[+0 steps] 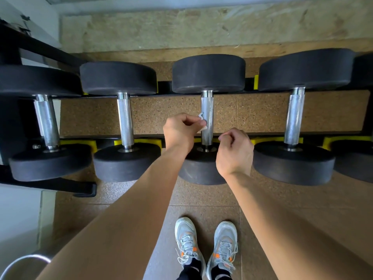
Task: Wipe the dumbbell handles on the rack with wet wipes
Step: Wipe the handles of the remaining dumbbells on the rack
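Handle (207,116): left hand (179,132) pinches wipe (202,123) against its 9 o'clock side; right hand (234,152), fingers curled empty, at 4 o'clock. Advise wrapping wipe fully round.

Handles (207,116): shiny knurled metal. Dumbbell heads (208,73): matt black rubber, scuffed. Floor (157,114): speckled, grainy brown. Wipe (202,122): thin white cloth-like.

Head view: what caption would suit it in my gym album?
A person's left hand pinches a white wet wipe against a dumbbell's knurled handle on the rack, right hand curled beside it.
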A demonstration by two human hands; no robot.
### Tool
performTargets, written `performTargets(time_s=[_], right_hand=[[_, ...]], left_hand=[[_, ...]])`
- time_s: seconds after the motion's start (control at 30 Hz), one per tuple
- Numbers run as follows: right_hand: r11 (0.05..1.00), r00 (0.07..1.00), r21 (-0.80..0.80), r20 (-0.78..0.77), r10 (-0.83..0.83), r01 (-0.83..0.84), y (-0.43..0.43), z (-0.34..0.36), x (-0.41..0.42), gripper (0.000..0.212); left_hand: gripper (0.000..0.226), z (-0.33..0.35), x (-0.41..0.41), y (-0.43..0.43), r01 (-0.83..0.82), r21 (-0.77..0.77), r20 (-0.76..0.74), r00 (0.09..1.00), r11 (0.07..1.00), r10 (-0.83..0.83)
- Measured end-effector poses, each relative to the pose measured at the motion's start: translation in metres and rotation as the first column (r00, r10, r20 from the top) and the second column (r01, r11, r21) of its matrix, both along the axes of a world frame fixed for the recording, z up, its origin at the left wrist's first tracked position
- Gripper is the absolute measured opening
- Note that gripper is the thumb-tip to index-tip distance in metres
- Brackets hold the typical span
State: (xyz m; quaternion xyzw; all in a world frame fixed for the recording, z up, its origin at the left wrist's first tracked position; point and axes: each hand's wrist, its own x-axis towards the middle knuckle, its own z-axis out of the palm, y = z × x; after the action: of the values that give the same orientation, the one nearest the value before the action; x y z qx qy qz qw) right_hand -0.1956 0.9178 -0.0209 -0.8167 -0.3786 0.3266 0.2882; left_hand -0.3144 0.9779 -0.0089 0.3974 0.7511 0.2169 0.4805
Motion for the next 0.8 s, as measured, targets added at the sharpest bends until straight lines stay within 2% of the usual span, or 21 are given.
performTargets(time_s=[0.17, 0.27, 0.37, 0.47, 0.67, 0.73, 0.8], right_hand=[[1.0, 1.0, -0.01, -0.005, -0.019, 0.019, 0.0, 0.001, -0.001, 0.025], [1.0, 1.0, 0.005, 0.0, -0.009, 0.009, 0.0, 0.0, -0.001, 0.024], [1.0, 1.0, -0.003, 0.01, -0.002, 0.002, 0.0, 0.001, -0.001, 0.024], [1.0, 1.0, -0.006, 0.022, 0.001, -0.001, 0.0, 0.002, -0.001, 0.024], [1.0, 1.0, -0.002, 0.017, 0.023, -0.023, 0.0, 0.0, 0.0, 0.024], [1.0, 0.999, -0.01, 0.025, 0.022, -0.022, 0.0, 0.0, 0.0, 0.024], [1.0, 1.0, -0.011, 0.021, 0.017, -0.017, 0.0, 0.001, 0.0, 0.024]], left_hand=[[0.014, -0.001, -0.017, -0.02, 0.218, -0.058, -0.043, 0.974, 0.974, -0.221], [0.021, -0.001, -0.022, -0.019, 0.262, -0.094, -0.02, 0.964, 0.96, -0.265], [0.019, 0.002, -0.016, -0.016, 0.302, -0.064, -0.107, 0.945, 0.951, -0.308], [0.012, 0.006, -0.01, -0.013, 0.28, 0.028, -0.135, 0.952, 0.96, -0.274], [0.011, 0.017, 0.014, 0.027, 0.063, 0.21, -0.098, 0.994, 0.976, -0.043], [0.011, 0.015, 0.014, 0.02, 0.073, 0.2, -0.094, 0.994, 0.977, -0.055], [0.007, 0.01, 0.005, 0.002, 0.162, 0.143, -0.111, 0.983, 0.976, -0.147]])
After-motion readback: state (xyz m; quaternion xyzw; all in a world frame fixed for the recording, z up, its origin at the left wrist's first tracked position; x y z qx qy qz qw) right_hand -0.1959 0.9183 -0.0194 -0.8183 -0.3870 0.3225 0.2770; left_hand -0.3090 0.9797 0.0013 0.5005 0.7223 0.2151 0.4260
